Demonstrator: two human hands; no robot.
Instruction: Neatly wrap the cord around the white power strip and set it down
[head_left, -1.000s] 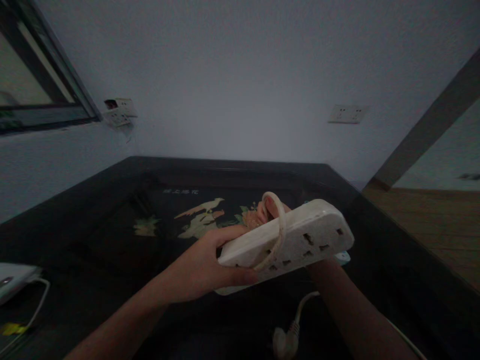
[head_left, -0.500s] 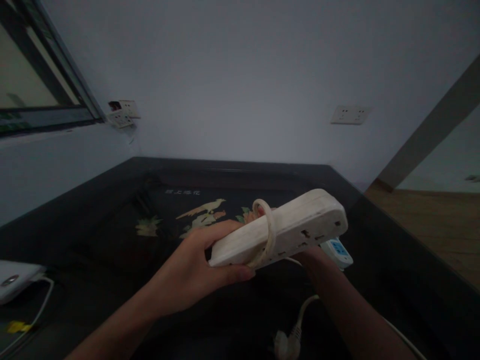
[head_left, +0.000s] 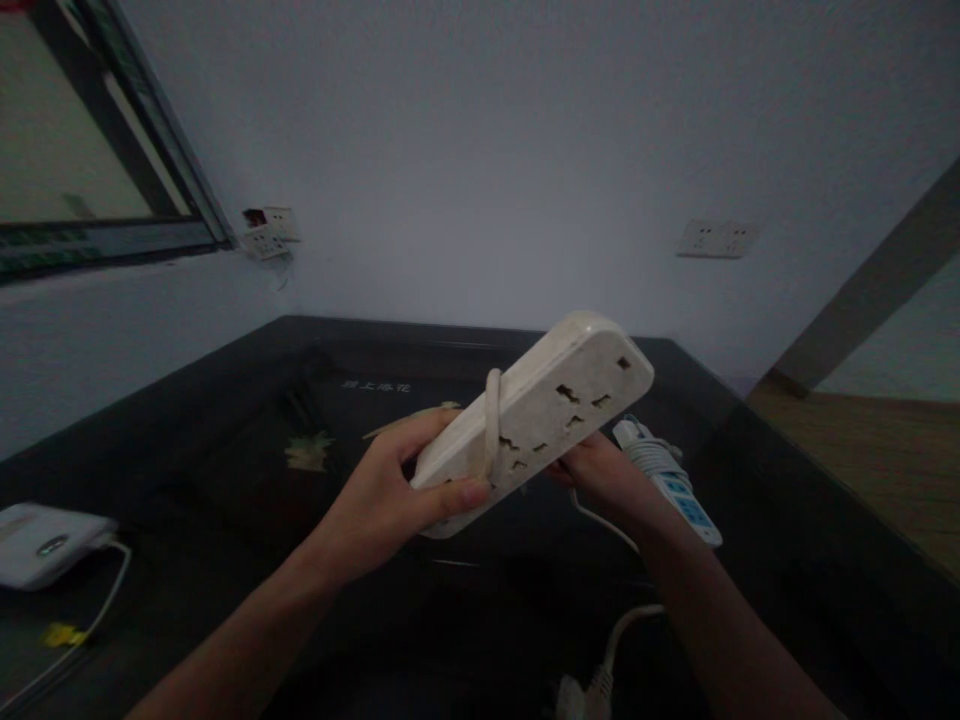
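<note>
A white power strip, scuffed and tilted up to the right, is held above the dark table. Its socket face is turned towards me. My left hand grips the lower left end, with the thumb on the socket face. One loop of thick white cord goes around the strip beside that thumb. My right hand is behind and below the strip, its fingers mostly hidden, so its grip does not show. White cord comes out just below it. Nearer to me lies a white plug, cut off by the frame's lower edge.
A second power strip, white and blue with cord wound around it, lies right of my right forearm. At the left is a white box-shaped device with a cable and yellow tag. Wall sockets are behind the black table.
The held power strip has turned, its right end rising and shifting left, so more of its socket face shows. My right hand has moved up and left, and the second power strip is less covered.
</note>
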